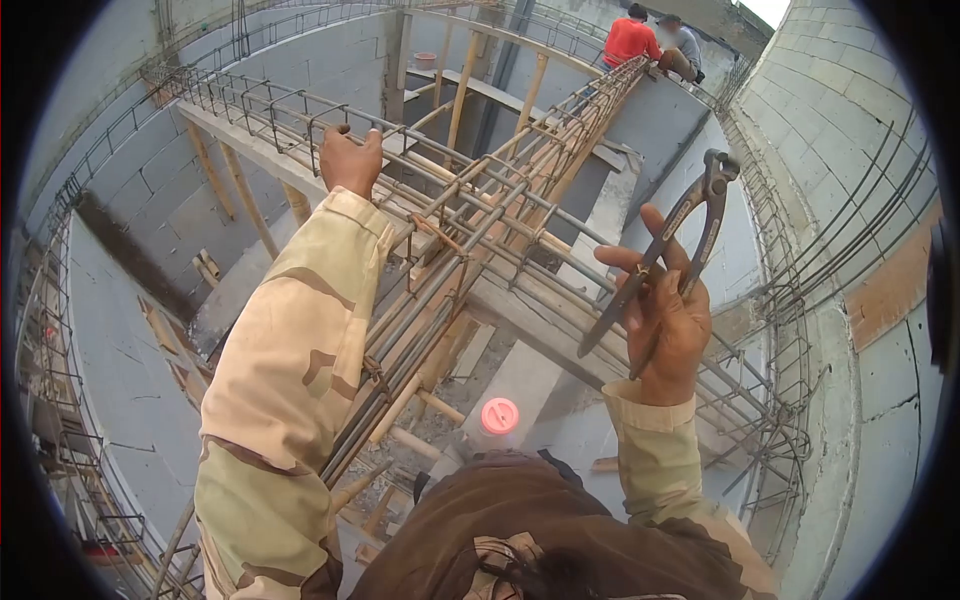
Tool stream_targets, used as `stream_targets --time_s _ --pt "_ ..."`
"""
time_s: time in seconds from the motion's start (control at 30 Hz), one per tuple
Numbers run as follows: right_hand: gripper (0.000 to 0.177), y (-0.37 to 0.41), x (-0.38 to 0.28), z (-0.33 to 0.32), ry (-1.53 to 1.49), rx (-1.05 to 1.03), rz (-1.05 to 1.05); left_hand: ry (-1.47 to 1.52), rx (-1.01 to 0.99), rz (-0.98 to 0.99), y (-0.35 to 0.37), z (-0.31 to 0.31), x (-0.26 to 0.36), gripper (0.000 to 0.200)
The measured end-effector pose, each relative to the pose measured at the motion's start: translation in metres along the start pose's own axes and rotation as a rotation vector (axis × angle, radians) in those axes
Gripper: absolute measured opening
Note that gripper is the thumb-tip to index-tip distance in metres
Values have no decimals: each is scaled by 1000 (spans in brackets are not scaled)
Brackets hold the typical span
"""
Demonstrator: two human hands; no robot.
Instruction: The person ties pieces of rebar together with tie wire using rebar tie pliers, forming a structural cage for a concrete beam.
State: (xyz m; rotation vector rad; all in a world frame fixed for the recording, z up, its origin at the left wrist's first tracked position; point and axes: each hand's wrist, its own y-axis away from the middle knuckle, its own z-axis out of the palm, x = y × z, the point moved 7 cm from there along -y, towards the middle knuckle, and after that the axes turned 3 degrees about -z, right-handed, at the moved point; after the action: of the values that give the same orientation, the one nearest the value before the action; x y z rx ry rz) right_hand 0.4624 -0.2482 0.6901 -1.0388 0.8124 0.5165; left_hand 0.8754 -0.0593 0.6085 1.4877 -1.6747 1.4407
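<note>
My right hand (668,320) is wrapped around a pair of end-cutting pincers (716,180), its jaws pointing up and one handle slanting down to the left. Some of its fingers stick out loosely beside the handles. Farther to the left, my left hand (350,163) is closed on a top bar of the rebar cage (270,108); its fingertips are partly hidden. Between my hands, several cages of bars and stirrups cross at a joint (480,210). A rusty, reddish-brown piece (436,236) lies across the bars just left of that joint.
Two people, one in a red shirt (628,42) and one in grey (686,48), crouch at the far end of the beam. Grey block walls (850,60) surround deep openings. Wooden props (462,85) stand below. A pink lid (499,415) shows near my body. Long loose bars (850,215) project at right.
</note>
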Motion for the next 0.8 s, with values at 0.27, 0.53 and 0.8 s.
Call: stream_targets --time_s 0.27,0.53,0.8 --pt "37 -72 -61 13 761 -289 89 -13 -6 -77 -1 -1 -5 62" --pt "58 -175 -4 38 2187 -1032 -777 -69 12 -140 -2 -3 -13 61" --pt "74 -197 72 66 2053 -949 -1468 -80 -23 -137 3 -11 -6 62"
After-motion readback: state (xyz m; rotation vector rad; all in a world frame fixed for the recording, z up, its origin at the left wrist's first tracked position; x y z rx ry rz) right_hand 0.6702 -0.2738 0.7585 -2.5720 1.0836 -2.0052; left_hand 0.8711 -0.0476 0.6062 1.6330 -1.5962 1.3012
